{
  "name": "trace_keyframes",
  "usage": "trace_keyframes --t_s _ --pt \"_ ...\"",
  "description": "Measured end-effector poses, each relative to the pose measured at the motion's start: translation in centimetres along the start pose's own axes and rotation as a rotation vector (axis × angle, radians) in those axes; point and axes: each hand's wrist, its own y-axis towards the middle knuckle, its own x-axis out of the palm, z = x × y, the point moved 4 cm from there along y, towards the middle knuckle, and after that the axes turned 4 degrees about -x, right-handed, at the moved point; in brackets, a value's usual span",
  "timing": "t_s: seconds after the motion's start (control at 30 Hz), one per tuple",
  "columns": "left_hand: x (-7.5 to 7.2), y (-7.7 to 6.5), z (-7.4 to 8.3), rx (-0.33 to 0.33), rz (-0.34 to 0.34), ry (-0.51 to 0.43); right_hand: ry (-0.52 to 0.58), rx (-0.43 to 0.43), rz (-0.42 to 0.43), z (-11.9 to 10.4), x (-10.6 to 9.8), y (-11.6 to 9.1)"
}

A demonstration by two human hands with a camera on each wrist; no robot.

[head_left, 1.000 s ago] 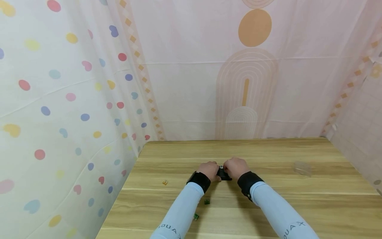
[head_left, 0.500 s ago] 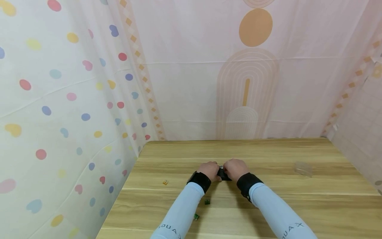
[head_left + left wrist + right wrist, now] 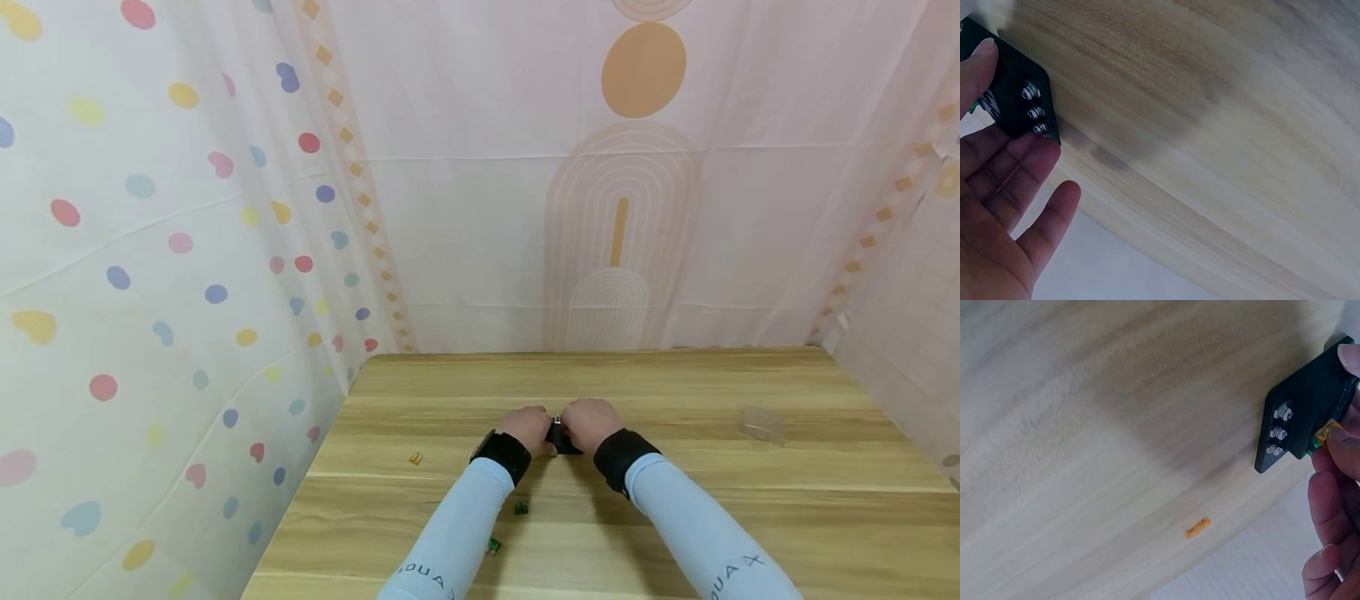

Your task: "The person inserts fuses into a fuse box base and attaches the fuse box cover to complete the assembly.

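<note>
While the left hand (image 3: pixel 527 428) grips the black block (image 3: pixel 1291 403), probably to steady it, the right hand (image 3: pixel 592 423) pinches a yellow piece (image 3: pixel 1324 432) at its edge, presumably for fine control.

A curtained nook, home or studio unclear
Dotted cloth (image 3: pixel 180 200) and arch-printed cloth (image 3: pixel 465 233) are hanging to the left of and behind a wood-grain table (image 3: pixel 675 383).

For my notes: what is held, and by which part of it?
Left grip: black block, by face and edge. Right grip: orange piece, by its outer end.
</note>
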Motion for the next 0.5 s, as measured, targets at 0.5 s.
trace_keyframes --t_s 0.5 --pt "-0.26 -0.03 0.12 -0.008 -0.009 -0.016 0.037 -0.003 -0.031 -0.03 -0.22 0.41"
